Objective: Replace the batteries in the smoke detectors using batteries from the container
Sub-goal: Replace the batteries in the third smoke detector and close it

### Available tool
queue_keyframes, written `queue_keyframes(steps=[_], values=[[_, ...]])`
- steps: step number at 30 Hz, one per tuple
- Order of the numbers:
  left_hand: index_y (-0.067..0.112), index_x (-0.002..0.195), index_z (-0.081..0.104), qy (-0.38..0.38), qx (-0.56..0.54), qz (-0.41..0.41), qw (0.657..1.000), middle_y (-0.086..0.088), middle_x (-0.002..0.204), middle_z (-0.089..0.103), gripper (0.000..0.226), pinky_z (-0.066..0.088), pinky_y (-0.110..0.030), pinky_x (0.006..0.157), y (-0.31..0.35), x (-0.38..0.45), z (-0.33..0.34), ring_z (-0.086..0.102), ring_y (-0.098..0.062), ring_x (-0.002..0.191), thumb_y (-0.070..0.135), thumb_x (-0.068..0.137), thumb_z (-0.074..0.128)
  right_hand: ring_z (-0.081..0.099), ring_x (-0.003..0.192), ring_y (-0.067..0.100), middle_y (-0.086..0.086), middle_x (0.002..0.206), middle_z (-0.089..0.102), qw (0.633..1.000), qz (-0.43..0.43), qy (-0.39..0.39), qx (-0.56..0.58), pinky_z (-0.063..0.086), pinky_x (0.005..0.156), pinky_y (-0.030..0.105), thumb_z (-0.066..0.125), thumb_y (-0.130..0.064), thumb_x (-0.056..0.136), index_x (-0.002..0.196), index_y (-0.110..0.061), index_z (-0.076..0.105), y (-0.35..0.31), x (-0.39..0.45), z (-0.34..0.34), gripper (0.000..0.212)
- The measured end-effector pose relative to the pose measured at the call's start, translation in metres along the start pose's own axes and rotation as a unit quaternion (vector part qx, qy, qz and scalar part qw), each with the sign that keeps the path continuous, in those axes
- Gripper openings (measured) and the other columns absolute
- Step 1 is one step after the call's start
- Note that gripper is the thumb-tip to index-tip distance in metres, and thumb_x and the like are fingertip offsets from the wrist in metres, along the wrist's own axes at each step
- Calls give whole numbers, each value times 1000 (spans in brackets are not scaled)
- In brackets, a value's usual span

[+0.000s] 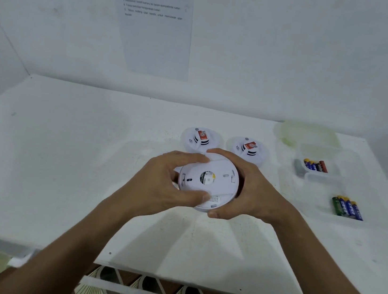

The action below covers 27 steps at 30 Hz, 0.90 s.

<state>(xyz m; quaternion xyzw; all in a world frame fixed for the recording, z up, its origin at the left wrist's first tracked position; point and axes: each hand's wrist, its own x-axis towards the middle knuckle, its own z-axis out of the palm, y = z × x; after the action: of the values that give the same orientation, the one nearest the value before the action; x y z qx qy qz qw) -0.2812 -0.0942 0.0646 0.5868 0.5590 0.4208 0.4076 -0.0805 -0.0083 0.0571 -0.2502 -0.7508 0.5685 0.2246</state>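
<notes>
- A smoke detector (208, 184) is being held back-side up just above the tabletop (60, 178), in front of two other detectors (200, 140) (249, 147).
- It is being clasped by both grips: the left hand (171, 181) is curled round its left rim, the right hand (251, 191) round its right rim.
- Batteries (315, 165) (348, 207) are being kept in the clear container (319, 178), well apart to the right.
- A slip is being risked: if the back plate is twisted against uneven pressure, the detector could probably be dropped onto the neighbours.
</notes>
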Motion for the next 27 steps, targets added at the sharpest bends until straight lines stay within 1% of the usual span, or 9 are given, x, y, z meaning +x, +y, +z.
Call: queue_keyframes(steps=[3,5,8,10,15,18,20,23,27], values=[[39,121,62,-7,36,15,999,18,124,56,60,59,-26,77,4,2,0,63,-2,104,39,67,86,60,120,18,-7,126,64,1000,-3,8,-5,58,91,41,88,0,53,134,-28,52,-1,1,-3,93],[38,123,62,-19,11,5,1000,18,123,58,59,59,-30,81,5,1,1,63,-4,107,43,68,83,60,120,20,-4,127,64,1000,-5,3,-3,58,91,45,89,3,55,135,-26,51,-1,2,-5,93],[45,122,61,-27,50,22,998,20,126,55,59,57,-33,88,1,1,4,56,-7,119,56,67,78,59,121,22,-2,128,63,1000,-6,-2,-1,57,92,47,89,4,56,137,-21,50,0,3,-6,93],[48,122,59,-30,67,24,997,22,126,53,58,56,-33,89,-1,2,3,54,-8,120,57,67,74,59,121,22,-2,128,63,1000,-5,-6,3,57,92,48,90,4,56,138,-20,50,2,4,-6,94],[51,130,50,-43,85,26,995,22,126,55,65,54,-31,92,3,4,1,55,-4,118,54,70,75,59,122,20,-5,128,63,1000,-14,-13,1,55,95,36,91,0,54,136,-23,50,2,6,-7,94],[43,130,51,-29,27,-1,999,13,123,62,71,57,-37,86,2,3,-1,63,-12,111,47,66,81,59,120,15,-10,125,64,1000,-17,-13,3,55,91,29,89,3,55,131,-30,52,1,7,-6,90],[37,123,57,-21,16,-8,1000,9,117,65,65,60,-39,78,1,2,-3,69,-17,100,41,65,85,59,119,12,-14,123,63,1000,-13,-13,3,57,89,30,88,2,55,129,-31,53,0,6,-6,88],[30,121,62,-32,-4,-12,999,7,116,66,58,61,-43,69,4,1,-6,72,-20,86,23,69,86,59,120,16,-10,126,63,1000,-7,-21,1,57,89,33,89,1,53,133,-28,52,1,5,-8,93],[29,130,58,-84,13,-18,996,10,124,56,61,57,-36,55,7,3,-12,70,-22,75,27,73,80,60,121,22,-1,126,64,999,-2,-42,4,56,90,34,89,3,50,136,-17,52,1,5,-11,96]])
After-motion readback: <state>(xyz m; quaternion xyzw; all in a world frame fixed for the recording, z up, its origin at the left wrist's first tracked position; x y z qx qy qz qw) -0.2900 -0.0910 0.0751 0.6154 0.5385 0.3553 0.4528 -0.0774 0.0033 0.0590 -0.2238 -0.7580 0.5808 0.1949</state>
